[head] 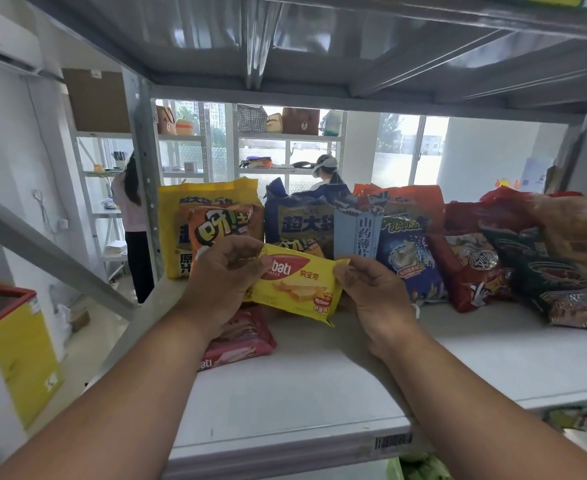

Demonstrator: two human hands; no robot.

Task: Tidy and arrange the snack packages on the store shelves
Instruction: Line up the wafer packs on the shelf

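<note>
Both hands pinch the yellow wafer pack [299, 284]: left hand [221, 271] at nine o'clock, right hand [371, 292] at three.

Readable on the yellow wafer pack [297, 284] at centre: "bati", "WAFER", "纳宝帝" and small "Richeese". At 7 o'clock from it, on the pink wafer pack [240, 341]: only "ati". At 11 o'clock, on the orange bag [221, 223]: "呀!". At 12 o'clock, on the dark blue bag [299, 220]: "超大". At 2 o'clock, on the pale blue pack [358, 233]: "山药薄片"; beside it, on the blue bag [409, 258]: "浪味".
</note>
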